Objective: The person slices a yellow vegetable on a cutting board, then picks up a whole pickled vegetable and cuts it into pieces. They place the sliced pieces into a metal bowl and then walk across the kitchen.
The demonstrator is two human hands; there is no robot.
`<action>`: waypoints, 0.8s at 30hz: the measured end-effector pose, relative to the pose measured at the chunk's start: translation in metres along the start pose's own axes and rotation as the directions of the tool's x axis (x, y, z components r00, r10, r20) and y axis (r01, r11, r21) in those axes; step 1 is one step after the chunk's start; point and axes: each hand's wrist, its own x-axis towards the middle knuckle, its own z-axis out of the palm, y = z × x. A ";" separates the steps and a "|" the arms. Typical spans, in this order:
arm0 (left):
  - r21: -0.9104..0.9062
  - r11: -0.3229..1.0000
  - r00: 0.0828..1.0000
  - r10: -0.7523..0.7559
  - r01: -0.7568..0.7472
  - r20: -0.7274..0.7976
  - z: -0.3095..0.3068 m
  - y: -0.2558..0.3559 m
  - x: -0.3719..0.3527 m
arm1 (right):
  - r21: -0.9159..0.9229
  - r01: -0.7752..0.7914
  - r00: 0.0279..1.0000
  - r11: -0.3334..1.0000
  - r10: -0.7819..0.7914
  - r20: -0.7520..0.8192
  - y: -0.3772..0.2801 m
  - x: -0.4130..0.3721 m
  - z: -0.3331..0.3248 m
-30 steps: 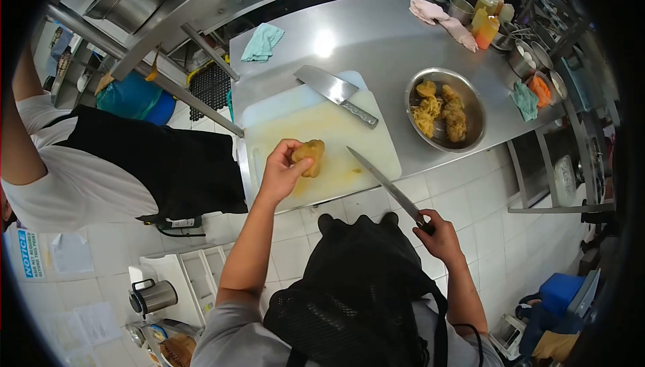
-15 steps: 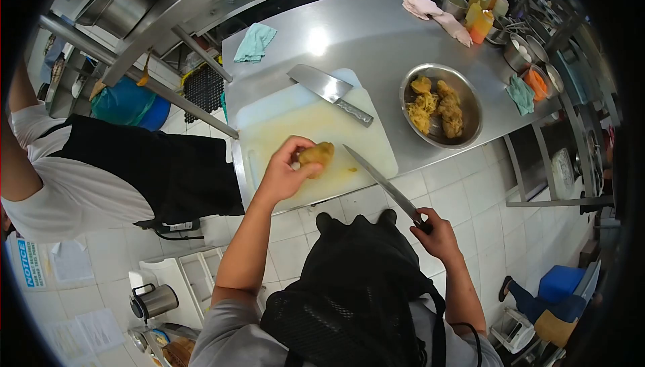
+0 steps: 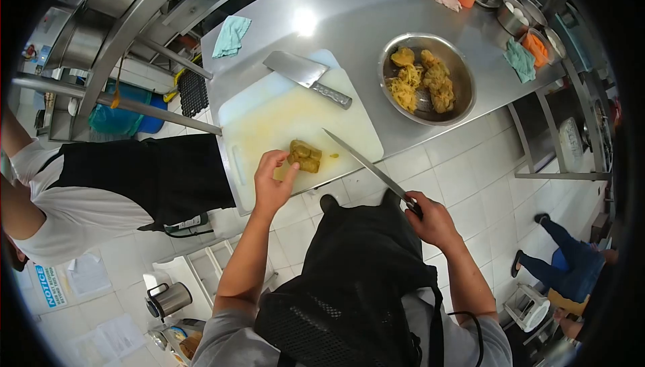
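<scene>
Steel bench point(image 3: 349, 17), white board point(image 3: 269, 121): the half-open left hand point(image 3: 272, 189) touches a brownish lump point(image 3: 305, 156); if that rolls, the knife point(image 3: 369, 166) gripped in the right hand point(image 3: 433, 221) could slip.

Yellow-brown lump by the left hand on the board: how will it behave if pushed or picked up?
Probably slippery: the lump looks moist. Unlikely to roll far, given its blocky, uneven outline. It should mostly hold its shape when lifted: it sits as one compact, creased piece on the cutting board.

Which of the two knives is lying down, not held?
The broad-bladed knife, lying across the cutting boards; the slim-bladed knife is in the right hand.
</scene>
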 end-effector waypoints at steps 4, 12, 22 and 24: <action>0.115 0.990 0.995 0.091 -0.086 -0.043 0.015 0.016 0.003 | -0.063 0.033 0.998 0.997 -0.030 0.048 -0.002 0.010 -0.001; 0.100 0.989 0.993 0.106 -0.110 0.052 0.012 -0.002 0.007 | -0.041 0.221 0.972 0.974 -0.217 0.096 -0.048 0.034 0.015; 0.002 0.977 0.962 0.211 -0.215 0.170 0.001 -0.015 0.022 | -0.308 0.121 0.988 0.944 -0.144 -0.051 -0.113 0.026 0.062; 0.002 0.970 0.952 0.237 -0.242 0.194 0.000 -0.016 0.025 | -0.315 0.096 0.990 0.944 -0.124 -0.069 -0.116 0.019 0.067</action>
